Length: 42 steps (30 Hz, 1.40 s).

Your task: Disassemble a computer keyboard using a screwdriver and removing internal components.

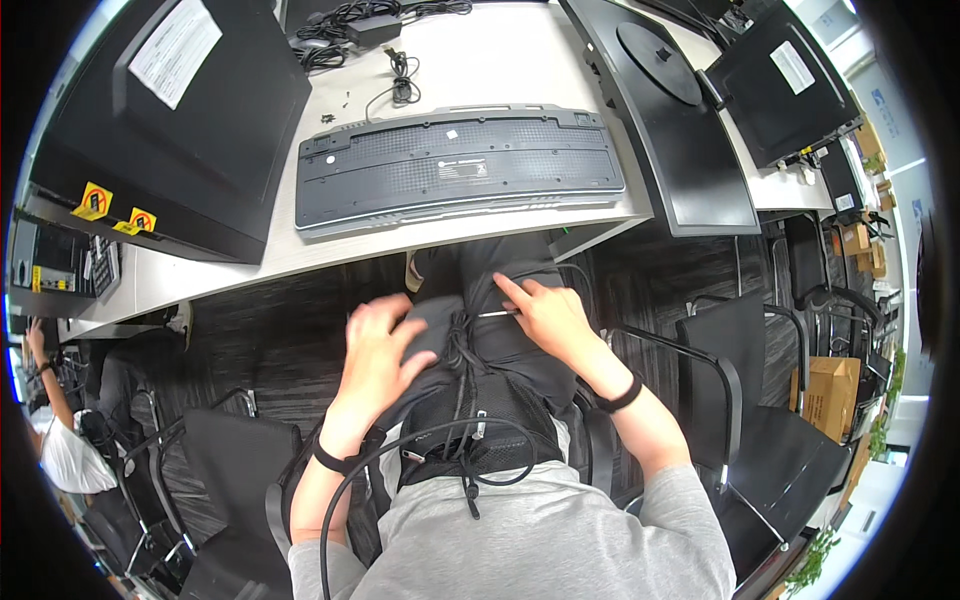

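I sit at a light desk (470, 60) with both hands over my lap. My left hand (378, 355) hovers above my thigh, slightly blurred, its fingers apart and holding nothing. In my right hand (550, 318) is a screwdriver (493, 314); only its thin metal shaft shows, pointing left, and the handle is hidden in the curled fingers. The index finger is stretched out. A black keyboard (400, 180) lies upside down along the desk's near edge, out of both hands' touch. Several small dark screws (328, 118) lie behind its left end.
A coiled cable (403, 80) lies behind the keyboard, more black cables (345, 25) farther back. A black computer case (200, 120) stands left, a monitor (680, 130) right. Chairs (240, 460) flank me. Another person (75, 450) is at far left. A cardboard box (830, 395) sits far right.
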Motion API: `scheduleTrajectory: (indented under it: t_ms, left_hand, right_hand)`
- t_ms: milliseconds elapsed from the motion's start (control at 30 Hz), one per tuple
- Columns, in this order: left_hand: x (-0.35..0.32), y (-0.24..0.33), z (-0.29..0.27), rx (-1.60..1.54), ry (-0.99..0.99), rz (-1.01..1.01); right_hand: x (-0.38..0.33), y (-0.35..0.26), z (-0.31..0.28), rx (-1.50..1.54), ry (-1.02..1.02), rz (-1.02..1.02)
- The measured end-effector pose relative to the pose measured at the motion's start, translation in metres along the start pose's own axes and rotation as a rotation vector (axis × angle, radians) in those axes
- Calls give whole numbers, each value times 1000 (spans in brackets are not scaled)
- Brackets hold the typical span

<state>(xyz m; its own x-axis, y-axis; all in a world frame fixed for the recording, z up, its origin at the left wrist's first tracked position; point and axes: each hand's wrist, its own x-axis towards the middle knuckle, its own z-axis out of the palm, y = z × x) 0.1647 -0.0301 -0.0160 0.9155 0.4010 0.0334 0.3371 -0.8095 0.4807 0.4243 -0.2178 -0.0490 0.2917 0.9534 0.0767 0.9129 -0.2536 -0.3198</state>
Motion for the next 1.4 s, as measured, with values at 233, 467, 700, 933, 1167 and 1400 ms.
scheduleTrajectory:
  t_ms: [233,467,700,933,1167,1400]
  left_hand:
    - [-26,-18,2,-415,-42,4]
    - [-49,-40,-7,-409,116,-197]
    - [-39,-59,11,-459,-51,-104]
    - [-52,-82,-2,-590,61,-289]
    - [-71,-101,-31,-573,75,-268]
    - [-99,-110,-56,-547,111,-407]
  right_hand:
    - [19,0,-5,23,225,-18]
    - [-28,35,-50,138,462,383]
    - [-44,17,-31,144,232,641]
    - [-4,-57,-57,391,167,579]
    - [37,-107,-107,738,85,364]
    - [88,-127,-92,724,255,37]
